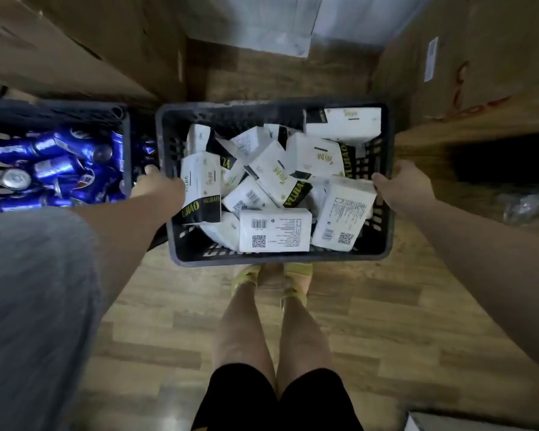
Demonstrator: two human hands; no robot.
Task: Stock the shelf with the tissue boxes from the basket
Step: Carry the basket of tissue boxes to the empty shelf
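Seen from above, a person stands on a wood-plank floor (371, 321), bare legs and yellow sandals (296, 275) just below a dark plastic basket (274, 259). The basket is rectangular, with slotted lattice walls and a smooth thick rim.

The left hand (156, 185) grips the basket's left rim, fingers curled over its outer edge. The right hand (402, 181) grips the right rim, thumb lying along the top edge and pointing inward, the other fingers wrapped down the outside out of sight. Both arms reach forward to it, one on each side.

Inside the basket lies a loose heap of tissue boxes (274, 228), soft-looking white rectangular packs with black bands and gold lettering; several show barcodes and square codes on their flat faces. They lie tilted at many angles, overlapping one another.

Left of the basket, almost touching it, stands a second slotted crate (53, 116) holding shiny blue drink cans (59, 166), lying jumbled on their sides. A blurred grey fabric (35, 306) fills the lower left.

Beyond the basket, on both sides, rise large brown cardboard cartons (91, 42), matte and flat-sided.
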